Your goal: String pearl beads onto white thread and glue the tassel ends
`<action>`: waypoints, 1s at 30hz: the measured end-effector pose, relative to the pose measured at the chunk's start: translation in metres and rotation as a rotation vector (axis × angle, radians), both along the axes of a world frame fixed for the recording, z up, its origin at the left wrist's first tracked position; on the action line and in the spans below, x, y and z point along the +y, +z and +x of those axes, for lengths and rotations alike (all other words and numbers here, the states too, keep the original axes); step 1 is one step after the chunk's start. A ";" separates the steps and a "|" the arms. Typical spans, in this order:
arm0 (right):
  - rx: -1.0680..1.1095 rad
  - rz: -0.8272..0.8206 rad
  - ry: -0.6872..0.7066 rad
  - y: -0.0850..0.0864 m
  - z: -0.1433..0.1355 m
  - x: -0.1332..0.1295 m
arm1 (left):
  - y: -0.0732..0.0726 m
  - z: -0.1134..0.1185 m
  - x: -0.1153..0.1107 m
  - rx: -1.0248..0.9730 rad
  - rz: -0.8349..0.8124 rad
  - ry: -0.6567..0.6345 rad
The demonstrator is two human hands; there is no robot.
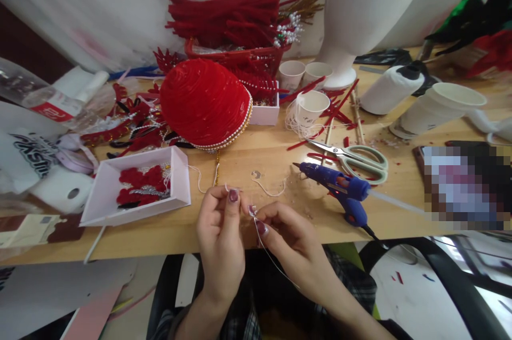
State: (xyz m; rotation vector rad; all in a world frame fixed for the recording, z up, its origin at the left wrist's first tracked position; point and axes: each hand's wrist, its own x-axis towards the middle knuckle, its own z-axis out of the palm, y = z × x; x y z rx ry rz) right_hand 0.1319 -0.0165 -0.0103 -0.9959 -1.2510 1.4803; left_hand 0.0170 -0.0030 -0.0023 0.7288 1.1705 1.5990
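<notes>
Above the table's front edge, my left hand is closed, its thumb pinching the end of a white thread against the fingers. Close by on the right, my right hand pinches a thin pale strand, thread or fine wire, that curves down past the palm. At its fingertips is a small shiny bit, too small to make out. Behind the hands a loose white thread lies on the wood. A red velvety dome with a beaded rim stands further back.
On the left is a white box with red pieces. At right lie a blue glue gun, scissors and a phone. Further back are a thread-wrapped paper cup, a thread cone and a red basket.
</notes>
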 end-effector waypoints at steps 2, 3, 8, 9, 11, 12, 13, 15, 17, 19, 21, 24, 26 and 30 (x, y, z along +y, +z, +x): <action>-0.025 0.013 0.003 0.002 -0.001 0.001 | 0.002 0.001 -0.001 -0.051 0.012 0.009; -0.040 0.019 0.005 0.002 -0.001 0.001 | 0.003 0.002 -0.001 -0.067 0.024 0.011; -0.080 -0.002 0.015 0.002 0.003 0.002 | 0.004 -0.003 -0.002 -0.073 0.073 -0.037; -0.057 -0.033 0.024 0.002 0.005 0.003 | 0.002 -0.005 -0.002 -0.057 0.093 -0.074; 0.025 -0.128 0.059 -0.001 0.008 0.006 | 0.000 -0.010 -0.002 0.005 0.125 -0.178; 0.085 -0.189 0.080 -0.003 0.008 0.008 | -0.002 -0.013 -0.003 0.049 0.130 -0.233; 0.152 -0.252 0.101 -0.005 0.009 0.009 | -0.003 -0.015 -0.003 0.097 0.128 -0.286; 0.271 -0.361 0.120 -0.008 0.009 0.011 | -0.005 -0.017 -0.004 0.181 0.115 -0.379; 0.330 -0.422 0.112 -0.011 0.008 0.011 | -0.007 -0.019 -0.005 0.228 0.121 -0.461; 0.338 -0.442 0.106 -0.012 0.007 0.011 | -0.009 -0.019 -0.006 0.250 0.156 -0.515; 0.357 -0.461 0.116 -0.012 0.006 0.009 | -0.010 -0.021 -0.007 0.286 0.214 -0.531; 0.368 -0.436 0.126 -0.011 0.007 0.009 | -0.010 -0.023 -0.007 0.375 0.293 -0.512; 0.362 -0.391 0.134 -0.009 0.009 0.010 | -0.010 -0.025 -0.006 0.400 0.332 -0.499; 0.357 -0.360 0.153 -0.008 0.014 0.012 | -0.007 -0.023 -0.007 0.257 0.342 -0.463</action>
